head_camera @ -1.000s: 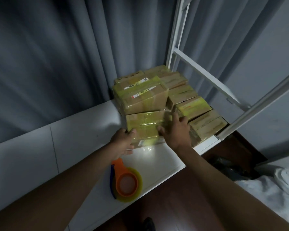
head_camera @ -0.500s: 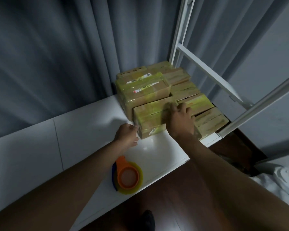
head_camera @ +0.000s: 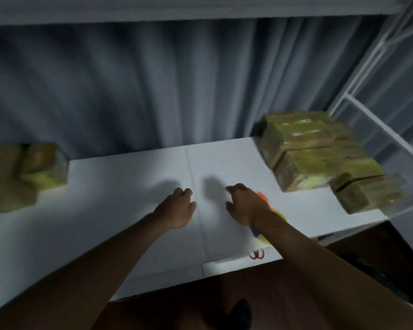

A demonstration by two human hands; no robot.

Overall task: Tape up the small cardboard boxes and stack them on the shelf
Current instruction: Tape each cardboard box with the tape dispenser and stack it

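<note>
Head view, blurred. Two hands over white shelf (head_camera: 134,186): left hand (head_camera: 177,208) and right hand (head_camera: 242,206), fingers loosely curled, grasping nothing. One stack of taped boxes (head_camera: 320,156) at right, exact count unclear; approx. two boxes (head_camera: 26,172) at left. One tape dispenser (head_camera: 264,222) beneath right wrist.

Both forearms showing bare, no sleeves in frame. Left hand (head_camera: 177,208) and right hand (head_camera: 242,206) wearing no gloves, rings or watch. Dark shoe (head_camera: 242,314) showing at bottom edge, blurred, detail unreadable.
</note>
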